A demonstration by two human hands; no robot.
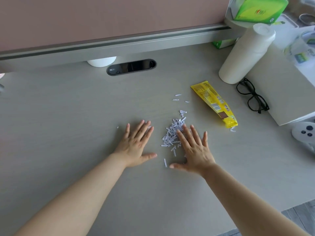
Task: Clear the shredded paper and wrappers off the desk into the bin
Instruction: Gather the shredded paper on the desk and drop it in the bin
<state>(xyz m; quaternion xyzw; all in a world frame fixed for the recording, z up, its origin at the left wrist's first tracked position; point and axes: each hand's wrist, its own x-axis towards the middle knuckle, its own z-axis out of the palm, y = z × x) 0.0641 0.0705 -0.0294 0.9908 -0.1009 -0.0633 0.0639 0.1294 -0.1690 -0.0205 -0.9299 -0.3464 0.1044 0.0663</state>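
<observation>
My left hand (136, 142) and right hand (194, 150), seen from above with both forearms bare from wrist to the bottom edge of the frame. I wear no sleeves that reach into view, no gloves, and no watch or bracelet. My nails are short and look unpainted, though the picture is too soft to be certain. No rings show.

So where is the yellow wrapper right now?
In the head view, the yellow wrapper lies flat on the desk, right of the shredded paper and left of the glasses.
</observation>
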